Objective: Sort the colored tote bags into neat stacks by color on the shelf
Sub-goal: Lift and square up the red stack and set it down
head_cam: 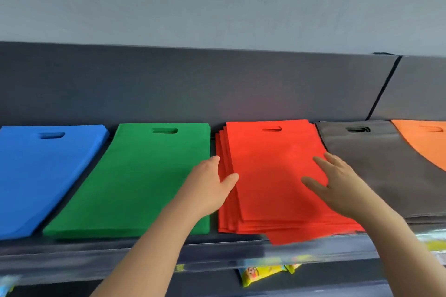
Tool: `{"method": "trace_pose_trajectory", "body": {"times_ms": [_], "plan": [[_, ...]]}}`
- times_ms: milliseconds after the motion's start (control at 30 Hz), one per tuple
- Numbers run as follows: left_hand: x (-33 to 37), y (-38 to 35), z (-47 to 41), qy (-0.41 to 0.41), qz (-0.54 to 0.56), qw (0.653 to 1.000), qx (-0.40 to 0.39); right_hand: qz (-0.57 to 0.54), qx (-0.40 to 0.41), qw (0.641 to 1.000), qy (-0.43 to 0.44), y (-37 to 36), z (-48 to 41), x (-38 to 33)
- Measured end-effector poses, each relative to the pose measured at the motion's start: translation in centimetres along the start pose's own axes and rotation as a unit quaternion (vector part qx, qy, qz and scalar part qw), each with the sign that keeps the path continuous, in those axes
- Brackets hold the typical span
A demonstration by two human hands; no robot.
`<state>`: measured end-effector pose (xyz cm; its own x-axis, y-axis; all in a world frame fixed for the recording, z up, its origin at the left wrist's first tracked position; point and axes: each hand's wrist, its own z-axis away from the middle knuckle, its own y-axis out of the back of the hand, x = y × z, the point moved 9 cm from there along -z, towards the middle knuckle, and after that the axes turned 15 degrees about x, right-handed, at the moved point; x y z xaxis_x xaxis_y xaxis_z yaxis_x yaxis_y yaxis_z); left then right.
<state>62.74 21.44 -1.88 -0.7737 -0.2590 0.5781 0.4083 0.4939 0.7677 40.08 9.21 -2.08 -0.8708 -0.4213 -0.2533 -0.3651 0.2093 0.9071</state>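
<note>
Flat tote bags lie in stacks by colour along a dark shelf [135, 243]: blue [45, 176], green [140, 176], red [270, 169], grey [376, 161] and orange [427, 142] at the far right, partly out of view. The red stack is fanned out, its edges stepped on the left, and its top bag hangs past the shelf's front edge. My left hand [212, 183] lies with straight fingers against the red stack's left edge, thumb on top. My right hand [335, 181] rests flat with spread fingers on the red stack's right side.
A dark back panel [217, 84] rises behind the stacks under a pale wall. Below the shelf's front lip hang yellow printed packets [260, 275]. The orange bag overlaps the grey stack's right corner.
</note>
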Motion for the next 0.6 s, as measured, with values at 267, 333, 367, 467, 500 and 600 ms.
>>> {"method": "trace_pose_trajectory", "body": {"times_ms": [267,333,367,467,500,600], "plan": [[-0.3,-5.7,-4.4,0.157,-0.06,0.986,-0.005,0.008,-0.073,0.997,0.036,-4.5,-1.9,4.1],[0.0,-5.6,-5.0,0.183,-0.056,0.981,0.014,0.004,-0.056,0.997,0.045,-4.6,-1.9,4.3],[0.1,-5.6,-5.4,0.199,-0.038,0.979,0.023,0.002,-0.048,0.998,0.048,-4.7,-1.9,4.4],[0.2,-6.2,-6.3,0.231,0.025,0.972,0.032,-0.018,-0.041,0.998,0.045,-4.8,-2.0,4.8],[0.0,-6.5,-6.6,0.237,0.034,0.97,0.032,-0.023,-0.039,0.998,0.042,-4.9,-2.0,4.9],[-0.5,-7.0,-6.8,0.256,0.059,0.963,0.055,-0.03,-0.03,0.998,0.035,-5.0,-2.0,5.1]]}}
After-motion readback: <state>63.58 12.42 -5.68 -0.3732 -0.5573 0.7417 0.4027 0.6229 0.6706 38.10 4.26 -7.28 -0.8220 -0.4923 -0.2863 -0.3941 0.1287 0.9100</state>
